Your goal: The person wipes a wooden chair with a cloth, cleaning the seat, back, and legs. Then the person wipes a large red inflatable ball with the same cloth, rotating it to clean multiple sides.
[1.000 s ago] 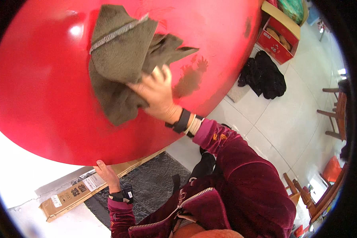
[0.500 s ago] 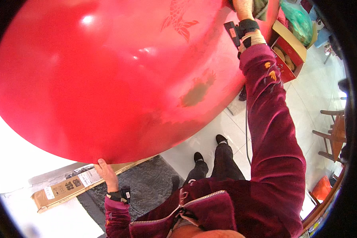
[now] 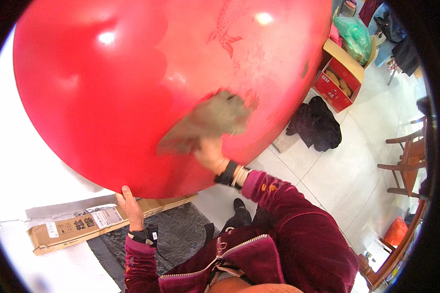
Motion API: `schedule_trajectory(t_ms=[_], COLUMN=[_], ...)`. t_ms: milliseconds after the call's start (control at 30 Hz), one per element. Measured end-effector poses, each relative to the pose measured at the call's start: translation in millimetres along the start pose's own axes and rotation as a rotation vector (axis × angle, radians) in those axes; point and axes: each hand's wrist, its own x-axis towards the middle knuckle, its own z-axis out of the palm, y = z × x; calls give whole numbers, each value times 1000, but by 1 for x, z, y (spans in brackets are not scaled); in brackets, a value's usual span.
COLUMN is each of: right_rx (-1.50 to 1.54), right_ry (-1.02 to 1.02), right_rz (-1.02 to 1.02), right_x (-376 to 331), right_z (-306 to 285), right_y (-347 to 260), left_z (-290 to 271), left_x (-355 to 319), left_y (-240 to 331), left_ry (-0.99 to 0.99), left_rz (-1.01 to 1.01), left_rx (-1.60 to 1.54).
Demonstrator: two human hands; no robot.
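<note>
A large, glossy, round red tabletop (image 3: 117,107) with a faint fish pattern fills much of the view. My left hand (image 3: 130,207) grips its near rim, a finger showing over the edge and the rest partly hidden. Under my right hand (image 3: 211,155) an olive-green cloth (image 3: 208,119) lies bunched against the red surface, smeared by motion. The fingers of that hand close on the cloth's near side. Darker, wet-looking streaks show on the red beside the cloth.
Along the left wall lies a long flat cardboard box (image 3: 78,228) next to a dark mat (image 3: 173,234). To the right are a black cloth heap (image 3: 318,124), an open red carton (image 3: 335,85), a green plastic bag (image 3: 354,36) and a wooden chair (image 3: 408,161).
My right hand has swept the cloth from the far right back toward me and leftward. The tabletop appears shifted right in view. My left hand keeps hold of the rim.
</note>
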Motion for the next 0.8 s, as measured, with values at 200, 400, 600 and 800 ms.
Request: schedule_trajectory(t_ms=[200,400,600,800], right_rx=[-31,-942,429,31], right_ry=[266,101,798,774], right_rz=[-309,11,-117,-134], right_x=[-8,162,282,274], right_z=[67,-69,-216,-192], right_y=[50,129,106,11], left_z=[-3,-5,-6,4], left_x=[6,3,3,1], left_y=[-3,-6,-7,8], left_ry=[-85,-39,-28,-52], left_rz=[67,94,32,69], left_rx=[27,97,91,3])
